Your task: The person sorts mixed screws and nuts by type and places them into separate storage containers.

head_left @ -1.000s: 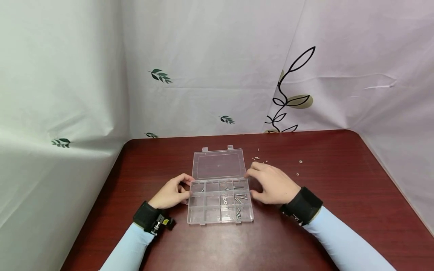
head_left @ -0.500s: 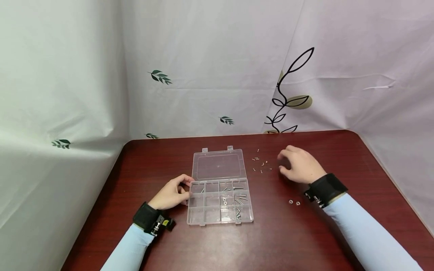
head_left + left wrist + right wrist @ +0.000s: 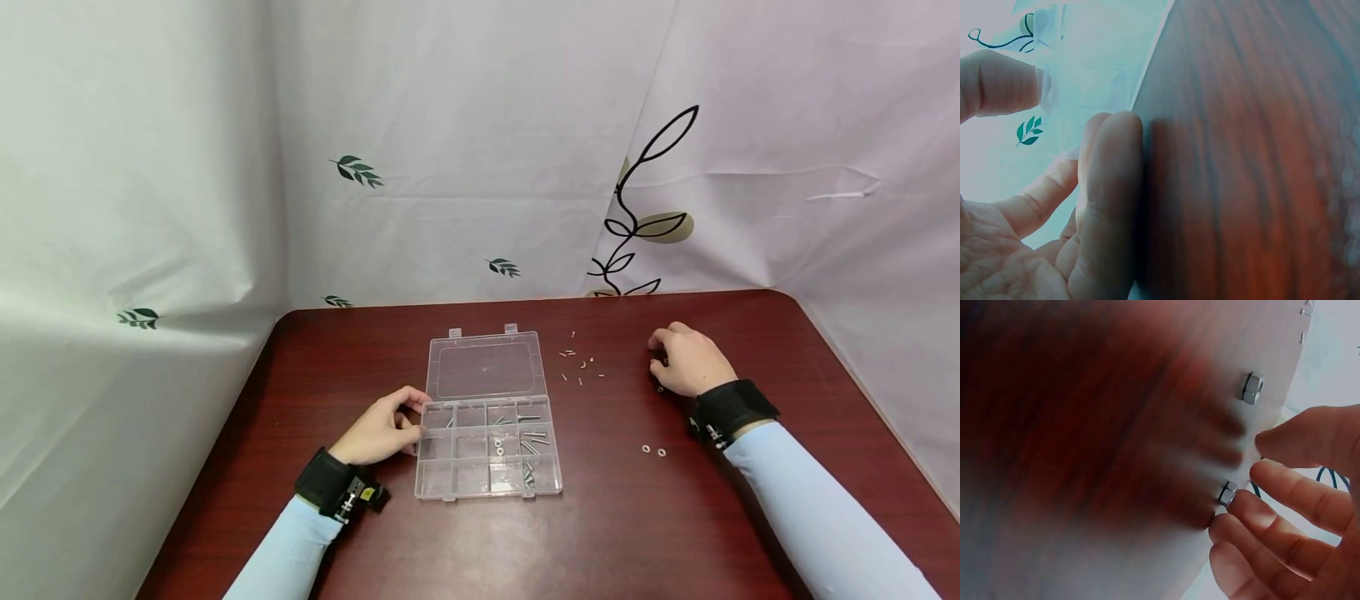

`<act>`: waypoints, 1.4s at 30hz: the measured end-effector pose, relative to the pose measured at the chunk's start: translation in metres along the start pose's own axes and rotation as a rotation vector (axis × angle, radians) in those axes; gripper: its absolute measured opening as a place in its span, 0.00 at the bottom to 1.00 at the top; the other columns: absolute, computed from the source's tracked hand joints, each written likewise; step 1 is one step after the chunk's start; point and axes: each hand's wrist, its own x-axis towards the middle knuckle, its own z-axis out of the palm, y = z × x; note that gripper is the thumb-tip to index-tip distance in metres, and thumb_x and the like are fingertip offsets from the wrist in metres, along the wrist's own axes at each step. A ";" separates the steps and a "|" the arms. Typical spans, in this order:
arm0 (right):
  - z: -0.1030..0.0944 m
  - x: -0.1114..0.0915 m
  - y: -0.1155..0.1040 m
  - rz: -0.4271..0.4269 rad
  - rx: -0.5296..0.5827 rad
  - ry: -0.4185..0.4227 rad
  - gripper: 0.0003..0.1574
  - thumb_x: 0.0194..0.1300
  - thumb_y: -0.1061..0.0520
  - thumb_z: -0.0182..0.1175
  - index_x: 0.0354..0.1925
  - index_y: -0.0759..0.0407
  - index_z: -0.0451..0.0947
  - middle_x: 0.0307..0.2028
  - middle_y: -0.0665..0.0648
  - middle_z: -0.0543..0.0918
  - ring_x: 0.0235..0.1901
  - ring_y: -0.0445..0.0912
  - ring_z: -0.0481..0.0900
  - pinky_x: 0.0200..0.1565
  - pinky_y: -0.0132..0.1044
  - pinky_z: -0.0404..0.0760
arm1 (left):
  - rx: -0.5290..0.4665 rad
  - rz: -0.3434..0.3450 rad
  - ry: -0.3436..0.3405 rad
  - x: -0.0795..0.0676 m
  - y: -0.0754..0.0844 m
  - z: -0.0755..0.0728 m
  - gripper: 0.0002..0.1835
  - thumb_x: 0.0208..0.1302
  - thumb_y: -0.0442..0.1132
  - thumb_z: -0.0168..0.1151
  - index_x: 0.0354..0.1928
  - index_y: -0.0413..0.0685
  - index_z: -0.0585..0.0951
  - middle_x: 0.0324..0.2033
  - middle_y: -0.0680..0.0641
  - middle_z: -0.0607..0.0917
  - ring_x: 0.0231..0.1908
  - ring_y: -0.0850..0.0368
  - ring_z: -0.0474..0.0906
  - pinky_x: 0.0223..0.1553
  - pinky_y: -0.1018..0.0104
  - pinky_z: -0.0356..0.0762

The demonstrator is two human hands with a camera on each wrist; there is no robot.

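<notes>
My left hand (image 3: 381, 429) holds the left side wall of a clear plastic compartment box (image 3: 433, 480), its lid (image 3: 484, 369) laid open toward the back. In the left wrist view the thumb (image 3: 1000, 87) lies on one side of the clear wall, the other fingers beside it. Screws (image 3: 529, 447) and nuts (image 3: 499, 447) sit in several compartments. At the right my right hand (image 3: 692, 364) reaches down with thumb and fingertips apart. Close to its fingertips in the right wrist view are two hex nuts, one (image 3: 1228, 494) by the middle finger, the other (image 3: 1252, 388) past the thumb.
Two more nuts (image 3: 646, 448) lie on the dark red table (image 3: 600, 533), nearer the front. Several tiny screws (image 3: 570, 352) are scattered right of the lid. A pale leaf-patterned cloth (image 3: 450, 167) hangs behind the table's back edge.
My right hand has moved from beside the box to the right, over to the nuts at the far right. Two nuts now show nearer the front. The left hand has stayed on the box.
</notes>
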 end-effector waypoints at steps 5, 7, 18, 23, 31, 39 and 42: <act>-0.001 0.000 0.002 0.022 0.002 -0.030 0.11 0.49 0.64 0.62 0.36 0.61 0.81 0.33 0.59 0.78 0.31 0.53 0.77 0.36 0.54 0.78 | -0.004 0.000 0.000 0.000 0.000 0.000 0.22 0.59 0.32 0.63 0.57 0.42 0.76 0.46 0.40 0.76 0.23 0.53 0.75 0.27 0.59 0.83; -0.002 0.000 0.002 0.041 0.002 -0.044 0.10 0.49 0.65 0.60 0.34 0.60 0.81 0.31 0.57 0.79 0.30 0.53 0.76 0.35 0.53 0.78 | -0.005 0.000 -0.001 -0.001 0.000 0.000 0.22 0.59 0.32 0.63 0.57 0.42 0.76 0.46 0.40 0.76 0.23 0.53 0.75 0.27 0.59 0.83; -0.002 0.001 -0.004 0.148 0.068 -0.146 0.10 0.45 0.61 0.64 0.30 0.55 0.78 0.19 0.50 0.73 0.22 0.48 0.71 0.25 0.42 0.72 | -0.016 -0.005 -0.007 -0.001 0.000 0.001 0.22 0.59 0.32 0.63 0.57 0.41 0.76 0.47 0.39 0.76 0.23 0.53 0.75 0.27 0.59 0.83; 0.001 0.002 -0.020 0.087 0.081 -0.107 0.09 0.43 0.61 0.63 0.28 0.52 0.77 0.21 0.50 0.72 0.23 0.46 0.70 0.26 0.41 0.70 | -0.011 -0.005 -0.005 -0.001 0.000 0.000 0.22 0.59 0.32 0.63 0.57 0.41 0.76 0.47 0.40 0.76 0.23 0.53 0.75 0.27 0.59 0.83; 0.005 0.005 -0.082 -0.157 0.151 0.000 0.12 0.38 0.64 0.59 0.26 0.51 0.76 0.23 0.46 0.71 0.25 0.41 0.69 0.27 0.38 0.70 | -0.001 -0.006 -0.002 -0.001 0.001 0.000 0.22 0.59 0.32 0.63 0.56 0.40 0.76 0.46 0.39 0.76 0.23 0.53 0.75 0.26 0.58 0.83; 0.007 0.003 -0.147 -0.408 0.232 0.004 0.13 0.40 0.65 0.58 0.27 0.50 0.75 0.27 0.44 0.72 0.26 0.36 0.69 0.26 0.30 0.71 | -0.013 -0.006 -0.003 0.000 0.001 0.001 0.22 0.59 0.32 0.63 0.57 0.41 0.76 0.46 0.39 0.76 0.22 0.52 0.75 0.26 0.58 0.83; 0.009 0.001 -0.168 -0.474 0.257 -0.015 0.13 0.40 0.66 0.57 0.28 0.51 0.75 0.29 0.44 0.73 0.26 0.35 0.69 0.27 0.27 0.72 | -0.012 -0.005 -0.001 0.000 0.001 0.001 0.22 0.59 0.32 0.63 0.56 0.41 0.76 0.46 0.39 0.76 0.22 0.52 0.75 0.26 0.58 0.83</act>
